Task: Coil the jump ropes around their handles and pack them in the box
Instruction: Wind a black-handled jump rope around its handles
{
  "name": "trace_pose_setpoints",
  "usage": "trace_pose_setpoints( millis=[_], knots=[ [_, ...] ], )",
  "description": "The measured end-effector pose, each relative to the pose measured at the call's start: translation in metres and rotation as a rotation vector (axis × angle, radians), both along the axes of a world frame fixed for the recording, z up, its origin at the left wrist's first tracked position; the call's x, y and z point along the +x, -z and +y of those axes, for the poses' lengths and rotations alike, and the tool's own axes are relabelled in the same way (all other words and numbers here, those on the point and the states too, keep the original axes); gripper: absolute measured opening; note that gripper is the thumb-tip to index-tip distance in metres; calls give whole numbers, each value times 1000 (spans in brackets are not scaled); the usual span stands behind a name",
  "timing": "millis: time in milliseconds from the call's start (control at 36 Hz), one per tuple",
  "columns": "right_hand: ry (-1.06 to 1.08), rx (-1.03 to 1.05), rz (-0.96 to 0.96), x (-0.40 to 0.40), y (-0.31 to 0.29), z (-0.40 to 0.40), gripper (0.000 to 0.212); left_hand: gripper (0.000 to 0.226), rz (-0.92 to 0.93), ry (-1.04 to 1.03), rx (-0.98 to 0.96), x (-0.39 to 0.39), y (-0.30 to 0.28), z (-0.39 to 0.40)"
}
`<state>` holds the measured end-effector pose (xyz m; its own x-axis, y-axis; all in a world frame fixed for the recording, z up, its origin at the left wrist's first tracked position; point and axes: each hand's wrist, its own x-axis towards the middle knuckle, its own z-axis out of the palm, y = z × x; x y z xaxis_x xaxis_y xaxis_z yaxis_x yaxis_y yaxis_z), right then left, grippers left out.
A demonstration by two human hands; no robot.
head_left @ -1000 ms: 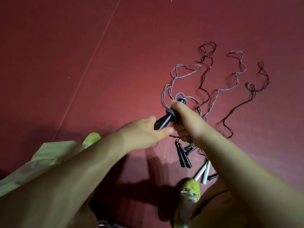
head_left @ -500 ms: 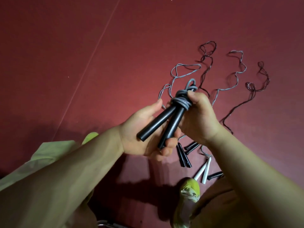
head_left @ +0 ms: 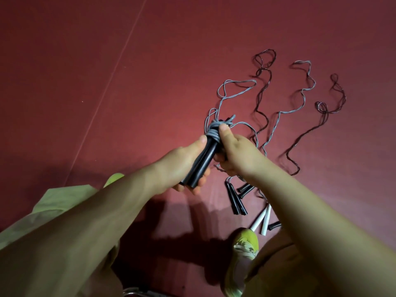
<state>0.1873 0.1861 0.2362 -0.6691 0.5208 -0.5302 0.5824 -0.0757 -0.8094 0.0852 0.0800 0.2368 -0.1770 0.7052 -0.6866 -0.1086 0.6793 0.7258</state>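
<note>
Since half a second ago I have drawn the two black handles together; they now lie parallel in my left hand, whose fingers curl under them, thumb along the side. My right hand has slid up, its thumb and fingers pinching the grey rope coil wound round the handle tops. The bundle hangs above the dark red floor, just left of centre. Towards 9 and 11 o'clock the floor lies open; towards 1 o'clock thin, wavy loose ropes, grey and dark, sprawl. At 5 o'clock lie smooth, tapered black handles and white handles, near my yellow-green shoe.
</note>
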Motion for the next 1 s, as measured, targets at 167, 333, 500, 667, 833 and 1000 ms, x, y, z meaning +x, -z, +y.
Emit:
trace_pose_setpoints(
  millis=[167,333,500,667,833,1000],
  knots=[
    [-18,-82,-34,1,5,0,46,75,175,30,37,2,-3,-2],
    [-56,-244,-25,2,11,4,63,62,762,312,-27,-5,-2,-9],
    [18,-324,-48,2,7,5,57,50,782,349,6,-6,3,-9],
    [141,-401,105,3,0,6,42,63,39,112,103,-10,2,-9],
    [140,-476,434,0,-6,2,45,74,-1006,127,165,-6,5,-11],
    [144,-473,395,3,-8,3,54,79,-1397,57,246,10,8,-14]
  ],
)
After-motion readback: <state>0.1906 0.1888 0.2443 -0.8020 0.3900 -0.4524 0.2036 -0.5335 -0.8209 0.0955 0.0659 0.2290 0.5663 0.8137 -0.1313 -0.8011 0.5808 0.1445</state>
